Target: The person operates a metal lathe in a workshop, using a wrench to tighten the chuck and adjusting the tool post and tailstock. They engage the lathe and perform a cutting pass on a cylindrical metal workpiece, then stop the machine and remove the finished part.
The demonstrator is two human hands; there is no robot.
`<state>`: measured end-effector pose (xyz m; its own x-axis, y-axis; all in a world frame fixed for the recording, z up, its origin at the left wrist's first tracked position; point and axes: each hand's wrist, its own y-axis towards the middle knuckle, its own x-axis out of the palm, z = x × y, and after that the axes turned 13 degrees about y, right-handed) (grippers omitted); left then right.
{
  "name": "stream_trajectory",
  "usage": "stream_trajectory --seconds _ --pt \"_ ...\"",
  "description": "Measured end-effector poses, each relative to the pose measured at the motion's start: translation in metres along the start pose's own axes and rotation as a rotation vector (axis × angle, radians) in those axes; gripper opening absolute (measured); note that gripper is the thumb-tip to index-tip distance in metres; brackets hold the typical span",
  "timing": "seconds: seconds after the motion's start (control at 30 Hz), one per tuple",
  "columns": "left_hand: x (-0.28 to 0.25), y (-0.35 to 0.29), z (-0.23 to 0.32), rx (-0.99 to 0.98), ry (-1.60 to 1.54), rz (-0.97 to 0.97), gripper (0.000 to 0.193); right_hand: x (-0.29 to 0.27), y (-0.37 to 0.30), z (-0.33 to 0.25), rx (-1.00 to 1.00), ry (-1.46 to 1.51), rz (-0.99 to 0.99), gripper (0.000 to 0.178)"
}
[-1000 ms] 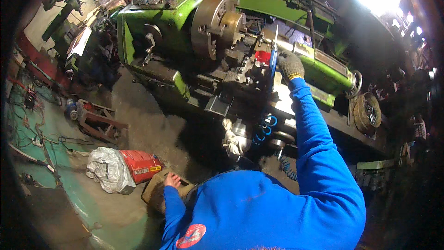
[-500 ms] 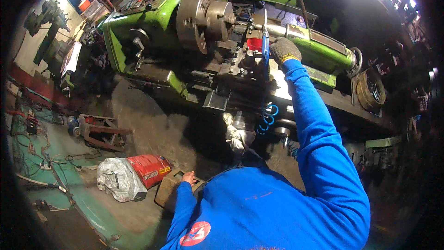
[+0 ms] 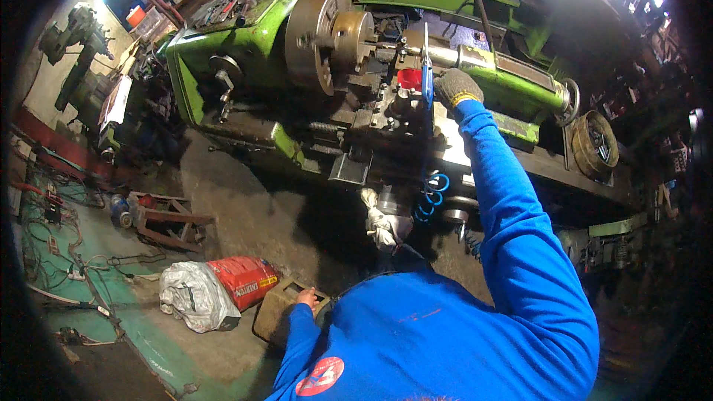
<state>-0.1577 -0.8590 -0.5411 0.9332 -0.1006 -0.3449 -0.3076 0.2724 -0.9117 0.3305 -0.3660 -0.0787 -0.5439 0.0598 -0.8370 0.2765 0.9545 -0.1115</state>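
My right hand (image 3: 457, 89), in a grey knitted glove with a yellow cuff, is closed on a blue air blow gun (image 3: 427, 85) with a long thin nozzle. It is raised over the carriage (image 3: 382, 111) of a green lathe (image 3: 260, 44). A blue coiled hose (image 3: 432, 199) hangs below the gun. To the left, a round metal workpiece (image 3: 350, 43) sits in the big chuck (image 3: 312, 41), facing the tailstock (image 3: 512, 78). My bare left hand (image 3: 307, 298) is low at my side, fingers loosely extended by the top of a brown boxy container (image 3: 278, 315); contact is unclear.
A red and white sack (image 3: 238, 282) lies on the floor at left, below a rusty metal frame (image 3: 171, 220). Cables (image 3: 78, 252) run over the green floor. Whitish cloth (image 3: 382, 226) is wrapped around part of the lathe front. A round tub (image 3: 594, 145) stands at right.
The view has shifted slightly. My right hand keeps the blow gun at nearly the same spot over the carriage; the chuck and workpiece look differently lit. My left hand stays by the container.
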Motion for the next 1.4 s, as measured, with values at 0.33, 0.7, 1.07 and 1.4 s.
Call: stream_trajectory --seconds 0.33,0.7,1.07,1.4 --pt "-0.003 0.000 0.016 -0.006 0.078 0.033 0.050 0.003 0.007 0.003 0.020 0.028 -0.007 0.046" --pt "-0.010 -0.003 0.024 0.067 0.127 0.036 0.053 -0.006 -0.004 0.000 -0.028 0.052 -0.009 0.043" --pt "0.039 -0.056 0.044 0.088 0.079 0.181 0.036 0.015 0.008 0.034 -0.267 0.542 0.191 0.043" --pt "0.048 -0.034 0.000 0.049 0.145 0.098 0.054 0.031 -0.173 0.206 -0.148 0.841 0.208 0.026"
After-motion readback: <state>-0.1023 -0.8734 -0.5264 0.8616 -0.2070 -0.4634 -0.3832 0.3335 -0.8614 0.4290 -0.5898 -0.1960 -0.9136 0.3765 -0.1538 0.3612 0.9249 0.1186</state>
